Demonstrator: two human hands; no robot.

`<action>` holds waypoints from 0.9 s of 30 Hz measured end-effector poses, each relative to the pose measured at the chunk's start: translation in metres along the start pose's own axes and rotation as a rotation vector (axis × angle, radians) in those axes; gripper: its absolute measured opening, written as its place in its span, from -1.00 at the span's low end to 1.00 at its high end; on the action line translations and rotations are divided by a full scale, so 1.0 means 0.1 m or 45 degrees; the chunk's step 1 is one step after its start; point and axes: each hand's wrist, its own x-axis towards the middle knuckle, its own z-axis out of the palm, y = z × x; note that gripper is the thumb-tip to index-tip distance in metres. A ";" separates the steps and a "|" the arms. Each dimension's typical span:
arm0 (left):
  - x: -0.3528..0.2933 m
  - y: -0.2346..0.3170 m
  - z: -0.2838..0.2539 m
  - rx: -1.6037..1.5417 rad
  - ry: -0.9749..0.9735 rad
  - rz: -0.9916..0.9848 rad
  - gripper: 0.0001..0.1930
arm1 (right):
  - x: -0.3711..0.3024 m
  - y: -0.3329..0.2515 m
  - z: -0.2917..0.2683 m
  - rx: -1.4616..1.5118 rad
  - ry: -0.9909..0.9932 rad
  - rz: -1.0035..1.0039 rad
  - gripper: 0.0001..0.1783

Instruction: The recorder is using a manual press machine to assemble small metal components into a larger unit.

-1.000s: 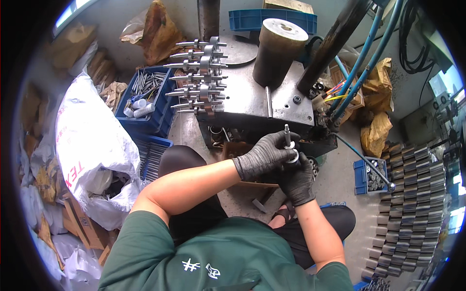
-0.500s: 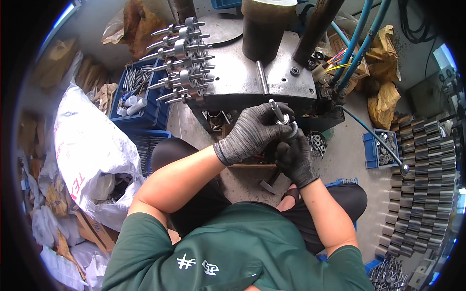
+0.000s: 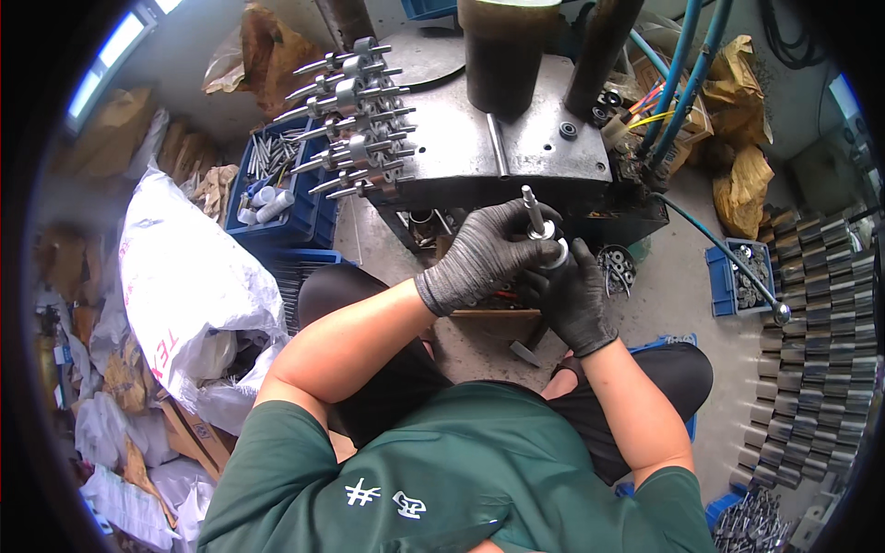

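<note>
Both my hands wear grey-black knit gloves and meet before the press bench. Between the thumb and fingers of my left hand (image 3: 481,256) is a thin stepped metal shaft (image 3: 533,208), tilted upward, with a shiny round collar (image 3: 542,231) low on it. Right below that collar, a metal ring (image 3: 557,255) sits at the fingers of my right hand (image 3: 573,300), which are curled closed around it. Whether the ring touches the shaft is hidden by the gloves. Beyond them, a loose steel rod (image 3: 498,147) lies on the metal bench top (image 3: 442,152).
Shafts with rollers (image 3: 355,120) are stacked at the bench's left. A thick press ram (image 3: 502,55) stands over the bench. Blue bins (image 3: 318,207) and a white sack (image 3: 198,286) are left; a parts bin (image 3: 724,281), a ball-ended lever (image 3: 782,313) and stacked metal cylinders (image 3: 820,350) are right.
The whole view has shifted slightly. My right thumb and fingers stand more upright beside the ring. My left hand still holds the shaft in nearly the same place.
</note>
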 end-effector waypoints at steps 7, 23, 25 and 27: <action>-0.06 0.02 -0.04 -0.008 -0.106 0.004 -0.64 | -0.03 0.08 -0.02 -0.006 -0.247 -0.018 -0.48; -0.31 0.57 -1.54 -0.940 0.680 0.598 -0.84 | -0.22 0.04 -0.03 -0.433 -0.041 -0.012 -0.44; -0.29 0.54 -1.77 -0.992 0.719 0.533 -0.87 | -0.23 0.06 -0.02 -0.448 -0.044 -0.001 -0.46; -0.25 0.48 -1.86 -1.095 0.854 0.457 -0.88 | -0.23 0.06 0.00 -0.456 0.000 0.039 -0.49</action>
